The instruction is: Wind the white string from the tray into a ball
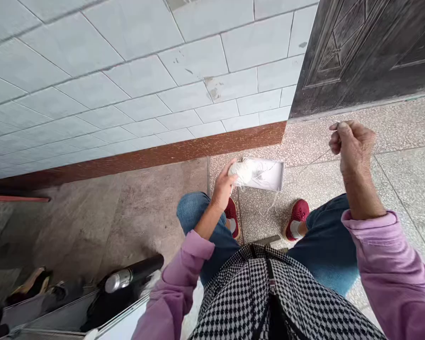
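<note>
My left hand (222,185) is wrapped round a ball of white string (241,172), holding it at the left end of a shallow white box (276,175). Loose strands of the string lie inside the box and hang over its front edge. Out to the right and raised, my right hand (353,140) is closed in a pinch. A thin strand (320,157) slants from below its fingers back toward the box, and its end at the fingertips is too fine to see clearly.
A white tiled wall (138,89) with a brown base strip (184,150) runs ahead, meeting a dark panelled door (361,52) at right. My red shoes (299,213) stand on the speckled floor. At lower left, a silver-capped black cylinder (141,271) lies among dark items.
</note>
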`<state>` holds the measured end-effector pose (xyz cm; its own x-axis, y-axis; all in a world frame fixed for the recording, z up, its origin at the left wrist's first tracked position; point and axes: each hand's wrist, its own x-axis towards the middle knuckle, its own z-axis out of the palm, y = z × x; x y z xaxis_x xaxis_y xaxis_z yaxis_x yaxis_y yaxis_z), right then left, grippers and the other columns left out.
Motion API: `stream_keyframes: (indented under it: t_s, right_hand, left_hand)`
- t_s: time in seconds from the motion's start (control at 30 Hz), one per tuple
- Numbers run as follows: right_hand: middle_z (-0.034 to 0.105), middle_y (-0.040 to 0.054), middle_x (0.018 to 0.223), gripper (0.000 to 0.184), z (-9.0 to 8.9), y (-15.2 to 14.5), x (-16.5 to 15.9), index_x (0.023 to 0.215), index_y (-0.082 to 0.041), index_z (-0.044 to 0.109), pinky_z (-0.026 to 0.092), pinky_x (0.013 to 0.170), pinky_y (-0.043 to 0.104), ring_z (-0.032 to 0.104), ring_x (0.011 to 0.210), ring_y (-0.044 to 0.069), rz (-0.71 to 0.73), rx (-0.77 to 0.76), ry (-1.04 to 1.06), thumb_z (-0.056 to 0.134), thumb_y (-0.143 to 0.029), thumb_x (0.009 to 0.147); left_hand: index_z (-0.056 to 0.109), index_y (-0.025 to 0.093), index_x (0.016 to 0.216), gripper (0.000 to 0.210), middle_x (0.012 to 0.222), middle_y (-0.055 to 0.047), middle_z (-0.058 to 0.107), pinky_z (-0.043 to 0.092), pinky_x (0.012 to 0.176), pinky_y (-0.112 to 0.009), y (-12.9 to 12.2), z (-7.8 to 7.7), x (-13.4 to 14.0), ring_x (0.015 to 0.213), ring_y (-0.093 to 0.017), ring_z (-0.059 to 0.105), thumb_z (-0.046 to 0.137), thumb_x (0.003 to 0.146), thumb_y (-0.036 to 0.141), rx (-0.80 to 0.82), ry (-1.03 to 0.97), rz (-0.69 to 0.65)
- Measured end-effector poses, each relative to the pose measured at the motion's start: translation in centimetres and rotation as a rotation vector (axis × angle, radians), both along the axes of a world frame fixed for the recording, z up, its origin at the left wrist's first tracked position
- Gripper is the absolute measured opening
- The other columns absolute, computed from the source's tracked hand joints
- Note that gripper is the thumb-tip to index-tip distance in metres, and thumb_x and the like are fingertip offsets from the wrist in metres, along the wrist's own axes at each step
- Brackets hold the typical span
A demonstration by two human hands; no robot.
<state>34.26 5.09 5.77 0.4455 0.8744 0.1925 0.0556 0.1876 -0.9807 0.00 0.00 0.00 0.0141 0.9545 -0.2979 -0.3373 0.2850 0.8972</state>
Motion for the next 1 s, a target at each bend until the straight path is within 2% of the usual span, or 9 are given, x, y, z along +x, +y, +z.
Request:
stream_keyframes:
  t_s: [0.07,0.17,0.27,0.47,0.67,0.73,0.8,0.9,1.0]
  right_hand:
    - [0.050,-0.0039,0.055,0.014,-0.3,1.8,2.2,0.078,-0.021,0.065,0.029,0.047,0.029,0.040,0.045,0.010,-0.042,-0.099,-0.189,0.060,-0.023,0.092]
    - [0.067,0.0053,0.071,0.004,-0.2,3.9,4.1,0.087,-0.019,0.073,0.052,0.068,0.036,0.063,0.068,0.019,-0.022,-0.173,-0.578,0.070,-0.017,0.087]
    - [0.078,0.0178,0.119,0.038,0.5,5.2,2.8,0.121,-0.019,0.079,0.058,0.101,0.053,0.071,0.116,0.035,0.106,-0.122,-0.883,0.083,-0.022,0.083]
    - [0.066,0.0178,0.156,0.080,-0.3,6.4,-5.9,0.159,-0.024,0.060,0.066,0.098,0.052,0.068,0.134,0.037,0.753,-0.004,-0.573,0.084,-0.058,0.092]
    - [0.074,0.0165,0.141,0.083,-2.8,7.6,-6.4,0.153,-0.023,0.064,0.066,0.098,0.053,0.073,0.117,0.034,0.797,-0.058,-0.498,0.092,-0.059,0.083]
    - [0.077,0.0151,0.133,0.082,-3.0,8.1,-4.5,0.148,-0.022,0.067,0.066,0.097,0.051,0.075,0.112,0.033,0.763,-0.079,-0.466,0.092,-0.063,0.081]
    - [0.078,0.0149,0.128,0.086,-3.0,8.4,-2.5,0.147,-0.020,0.068,0.067,0.094,0.050,0.076,0.108,0.032,0.690,-0.110,-0.477,0.092,-0.067,0.079]
    - [0.079,0.0163,0.120,0.095,-3.1,8.3,-0.6,0.146,-0.017,0.067,0.067,0.090,0.051,0.077,0.101,0.033,0.595,-0.174,-0.520,0.092,-0.074,0.074]
    - [0.079,0.0175,0.120,0.096,-3.1,7.8,-0.4,0.145,-0.016,0.068,0.067,0.089,0.052,0.077,0.099,0.033,0.560,-0.189,-0.550,0.091,-0.075,0.073]
  left_hand:
    - [0.073,0.024,0.126,0.063,0.140,-0.010,0.074,0.059,0.094,-0.040,3.3,1.5,-0.7,0.130,-0.034,0.067,0.085,0.069,0.046,-0.013,-0.076,-0.037]
    - [0.074,0.021,0.119,0.061,0.135,-0.014,0.076,0.059,0.091,-0.040,7.9,3.5,-0.7,0.122,-0.033,0.070,0.087,0.072,0.057,0.021,-0.146,-0.108]
    - [0.074,0.019,0.116,0.065,0.131,-0.016,0.077,0.059,0.090,-0.038,11.5,4.4,0.7,0.118,-0.031,0.070,0.095,0.068,0.059,0.096,-0.161,-0.190]
    - [0.075,0.017,0.118,0.073,0.127,-0.018,0.078,0.061,0.087,-0.038,13.3,1.8,4.7,0.114,-0.031,0.073,0.098,0.066,0.063,0.054,-0.199,-0.307]
    - [0.074,0.018,0.128,0.079,0.121,-0.019,0.080,0.064,0.086,-0.042,14.1,0.4,5.6,0.104,-0.031,0.077,0.084,0.080,0.080,0.039,-0.172,-0.543]
    - [0.071,0.018,0.136,0.082,0.123,-0.021,0.080,0.063,0.090,-0.047,15.1,0.6,4.2,0.102,-0.032,0.078,0.072,0.088,0.085,0.096,0.008,-0.662]
    - [0.072,0.020,0.136,0.071,0.128,-0.020,0.079,0.060,0.100,-0.052,16.0,0.7,2.5,0.112,-0.035,0.076,0.074,0.092,0.076,0.219,0.405,-0.700]
    - [0.077,0.020,0.123,0.044,0.137,-0.019,0.076,0.046,0.120,-0.064,16.4,1.0,0.8,0.138,-0.043,0.064,0.084,0.089,0.047,0.374,1.108,-0.521]
    - [0.075,0.021,0.130,0.041,0.149,-0.017,0.071,0.041,0.127,-0.064,16.1,1.9,1.2,0.149,-0.040,0.058,0.080,0.094,0.039,0.487,1.107,-0.406]
